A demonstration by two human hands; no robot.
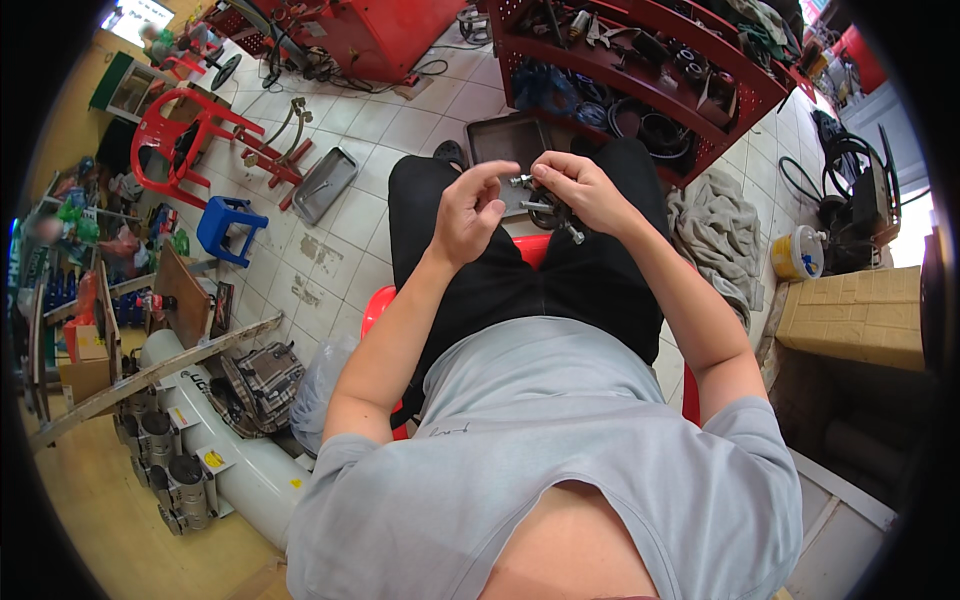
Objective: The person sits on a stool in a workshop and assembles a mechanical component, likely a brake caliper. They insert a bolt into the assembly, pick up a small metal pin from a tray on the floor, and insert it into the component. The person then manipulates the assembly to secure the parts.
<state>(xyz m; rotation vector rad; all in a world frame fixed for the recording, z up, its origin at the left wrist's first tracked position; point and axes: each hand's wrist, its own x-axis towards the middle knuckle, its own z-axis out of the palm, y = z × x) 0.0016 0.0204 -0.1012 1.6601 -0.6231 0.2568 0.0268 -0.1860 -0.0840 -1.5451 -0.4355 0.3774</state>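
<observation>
Right hand point(585, 192) pinching metal part point(547, 214); left hand point(470, 214) half-open beside it, looks empty. Probably mid-job; can't tell what's left.

Pale grey shirt point(540, 390), black trousers point(425, 225), a dark metal part point(547, 217) with silvery pieces.
Red colours the armchair point(141, 150) and the tool cart point(740, 135); the low stool point(222, 216) is blue, the bag point(268, 378) checked in dark and pale tones, the bucket point(790, 257) yellow and white.
</observation>
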